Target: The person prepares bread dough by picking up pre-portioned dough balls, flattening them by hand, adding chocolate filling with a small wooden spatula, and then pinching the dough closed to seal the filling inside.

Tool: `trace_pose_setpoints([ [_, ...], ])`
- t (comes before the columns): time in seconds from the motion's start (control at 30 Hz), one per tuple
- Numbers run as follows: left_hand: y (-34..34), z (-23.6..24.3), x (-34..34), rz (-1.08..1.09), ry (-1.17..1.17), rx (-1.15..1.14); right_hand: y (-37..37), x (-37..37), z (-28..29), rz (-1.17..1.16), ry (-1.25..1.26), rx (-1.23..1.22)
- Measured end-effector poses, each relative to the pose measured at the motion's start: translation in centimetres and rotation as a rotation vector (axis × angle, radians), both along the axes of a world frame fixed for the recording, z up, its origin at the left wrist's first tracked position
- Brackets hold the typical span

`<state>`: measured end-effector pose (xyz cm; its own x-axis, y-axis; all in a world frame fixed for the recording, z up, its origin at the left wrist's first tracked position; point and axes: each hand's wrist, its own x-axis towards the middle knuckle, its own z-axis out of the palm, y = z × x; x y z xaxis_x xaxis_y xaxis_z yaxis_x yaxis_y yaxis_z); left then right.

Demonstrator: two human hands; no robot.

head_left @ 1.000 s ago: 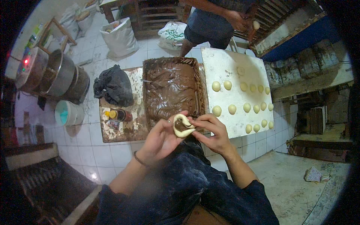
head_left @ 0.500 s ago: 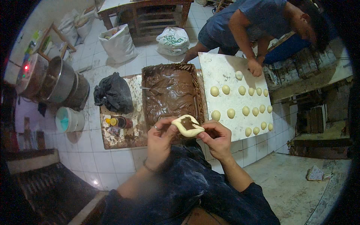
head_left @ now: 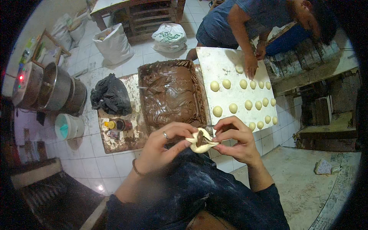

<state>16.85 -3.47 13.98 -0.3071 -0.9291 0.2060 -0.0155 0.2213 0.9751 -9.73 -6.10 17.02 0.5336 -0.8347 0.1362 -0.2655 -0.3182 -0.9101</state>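
Note:
Between my two hands is an oval of pale dough [head_left: 203, 147] with brown filling showing through its opening. My left hand [head_left: 172, 143], with a silver ring, pinches the dough's left end. My right hand [head_left: 235, 142] grips the other end between thumb and fingers. Just beyond them lies a tray of thick chocolate paste [head_left: 166, 96] with a metal utensil at its left side. Right of the tray, a white board [head_left: 207, 65] carries several dough balls [head_left: 217, 111] in rows. A black plastic bag [head_left: 109, 96] and small bottles [head_left: 117, 124] are left of the tray.
A co-worker [head_left: 241, 23] bends over the board, one hand [head_left: 251, 65] by the dough balls. Steel pots [head_left: 57, 86] and a white bucket [head_left: 69, 126] stand at left. Behind are white sacks [head_left: 113, 44] and a wooden table [head_left: 138, 7]; a low ledge [head_left: 322, 153] runs along the right.
My hands have shifted right with the dough, and its ends are pinched further out. The co-worker has bent down over the board, and one hand now reaches among the dough balls.

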Motion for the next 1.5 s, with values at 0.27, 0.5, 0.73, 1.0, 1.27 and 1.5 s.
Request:
trace_pose_setpoints([
  [0.27,-0.1,1.5,-0.6,-0.077,0.001,-0.142,-0.7,1.0,1.4,0.119,-0.08,0.118],
  [0.5,0.9,-0.7,-0.8,0.031,0.414,0.163,1.0,1.6,0.3,-0.028,-0.282,0.348],
  [0.73,2.0,-1.6,-2.2,0.08,0.752,0.373,1.3,1.7,-1.7,-0.15,-0.539,0.607],
  [1.0,1.9,-1.4,-2.0,0.114,0.491,0.579,0.7,1.6,-2.6,0.037,-0.346,0.591],
  [1.27,2.4,-0.8,-1.6,0.02,0.756,0.633,1.3,1.5,-4.1,-0.157,-0.54,0.677],
  [1.5,2.6,-3.2,-2.8,0.34,0.382,0.114,1.8,2.4,-4.1,-0.159,-0.539,0.469],
])
